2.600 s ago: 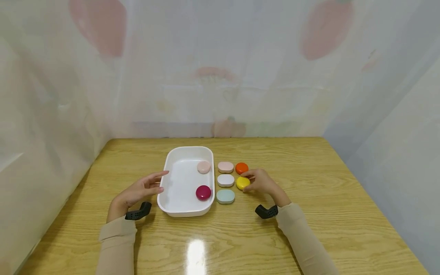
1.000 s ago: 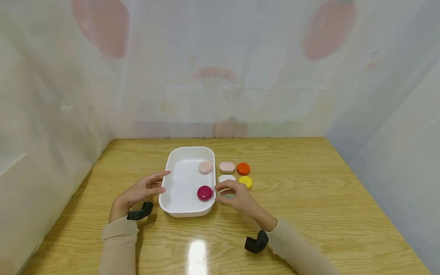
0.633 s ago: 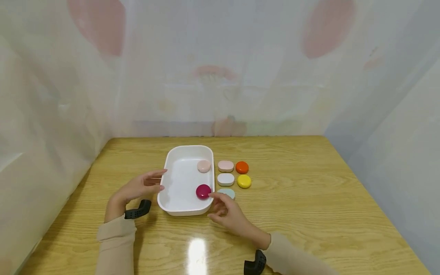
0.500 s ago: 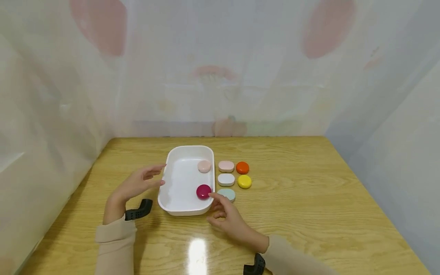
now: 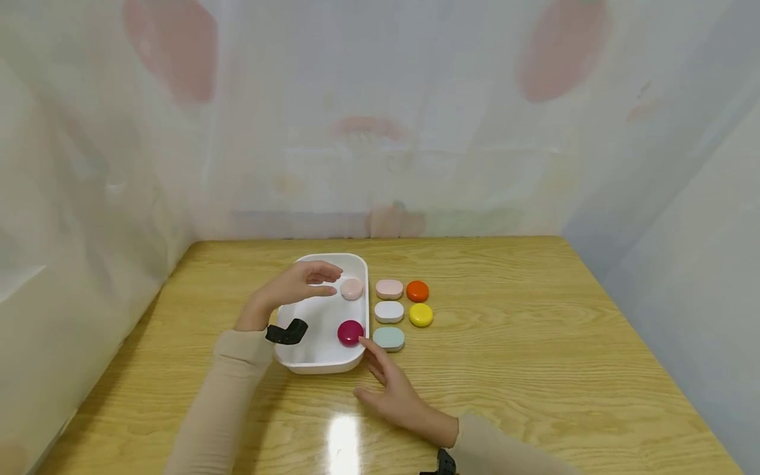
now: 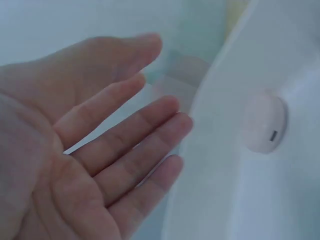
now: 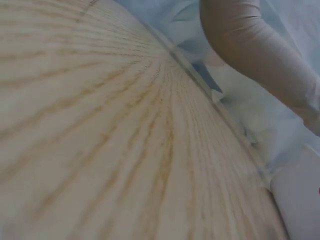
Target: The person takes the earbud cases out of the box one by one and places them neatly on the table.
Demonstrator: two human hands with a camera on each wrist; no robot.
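Observation:
In the head view my left hand (image 5: 299, 285) hovers over the white tray (image 5: 362, 264), fingers loosely extended and holding nothing. Just right of its fingertips lies a round pale pink case (image 5: 351, 289) inside the tray; the left wrist view shows a small dark slot on this pink case (image 6: 265, 122). A round magenta case (image 5: 350, 333) sits in the tray's near right part. My right hand (image 5: 396, 396) rests its extended index fingertip at the tray's near right rim beside the magenta case, thumb spread apart. The right wrist view does not show that hand.
Right of the tray stand oval cases in pale pink (image 5: 389, 289), white (image 5: 388, 312) and mint (image 5: 388, 339). Beside them are a round orange case (image 5: 417, 291) and a round yellow one (image 5: 421, 315). A printed curtain (image 5: 380, 185) hangs behind the wooden table (image 5: 534, 343).
My right hand has released the yellow case and moved left and nearer to the tray's near right corner. My left hand has left the tray's left rim and moved right, over the tray.

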